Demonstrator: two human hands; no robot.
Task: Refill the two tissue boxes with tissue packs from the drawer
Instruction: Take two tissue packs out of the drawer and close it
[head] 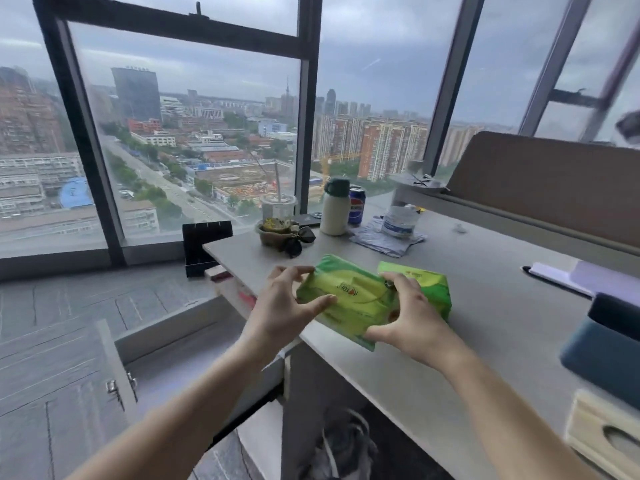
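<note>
A green tissue pack (349,299) lies tilted over the front left edge of the grey desk (485,306). My left hand (284,303) grips its left end and my right hand (408,323) grips its right end. A second green tissue pack (433,289) rests on the desk just behind the first, partly hidden by my right hand. At the right edge stand a dark blue tissue box (602,355) and, nearer me, a pale wooden tissue box (602,434) with an oval slot. The drawer (194,348) under the desk's left end stands pulled out, its inside mostly out of sight.
At the back of the desk stand a plastic cup with straw (277,206), a small bowl (277,233), a white flask (334,209), a Pepsi can (356,206) and a tub on a cloth (398,221). A notebook and pen (561,275) lie at right. Windows stand behind.
</note>
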